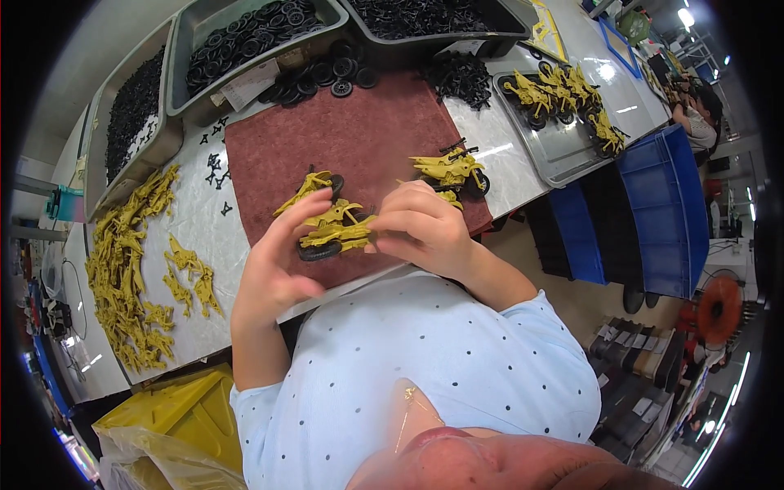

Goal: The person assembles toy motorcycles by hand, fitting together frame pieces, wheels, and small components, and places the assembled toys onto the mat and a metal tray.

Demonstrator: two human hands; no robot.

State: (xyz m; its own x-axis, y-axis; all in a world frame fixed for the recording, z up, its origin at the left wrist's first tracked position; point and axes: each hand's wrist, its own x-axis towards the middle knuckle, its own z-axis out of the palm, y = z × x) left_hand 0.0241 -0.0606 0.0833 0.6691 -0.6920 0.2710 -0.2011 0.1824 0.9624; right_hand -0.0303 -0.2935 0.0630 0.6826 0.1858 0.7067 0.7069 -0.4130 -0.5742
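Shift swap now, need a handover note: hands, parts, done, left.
Left hand and right hand together hold a yellow toy motorcycle over the red mat; its black wheels show at both ends.
One more motorcycle stands on the mat beside the right hand.
Done: finished bikes on the metal tray.
Left: loose yellow parts heaped at left, black wheels in grey bins at the far edge.
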